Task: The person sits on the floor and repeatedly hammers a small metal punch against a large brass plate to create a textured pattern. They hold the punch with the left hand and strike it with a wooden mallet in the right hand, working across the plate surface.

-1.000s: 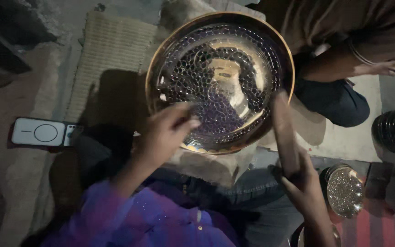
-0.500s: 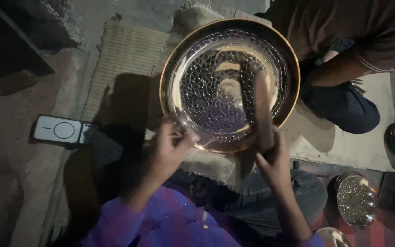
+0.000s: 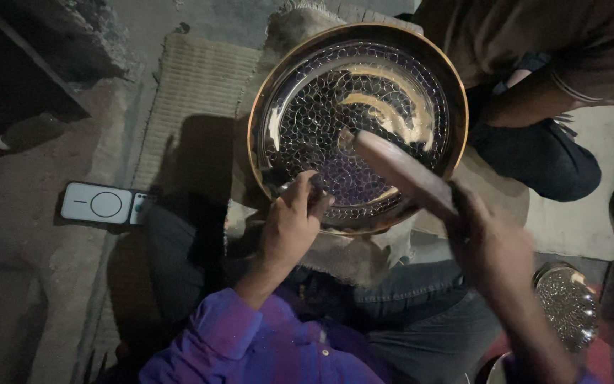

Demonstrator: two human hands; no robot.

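Your right hand (image 3: 488,245) is smeared by motion, so you can't make out its fingers or how they wrap the wooden mallet (image 3: 403,171), whose handle end vanishes inside that blur. Your left hand (image 3: 289,227) covers the near rim of the large patterned metal tray (image 3: 357,124), and whatever its fingertips pinch is too small to tell. The other person (image 3: 548,64) is cut off by the top and right edges. The small embossed bowl (image 3: 566,306) is dim.
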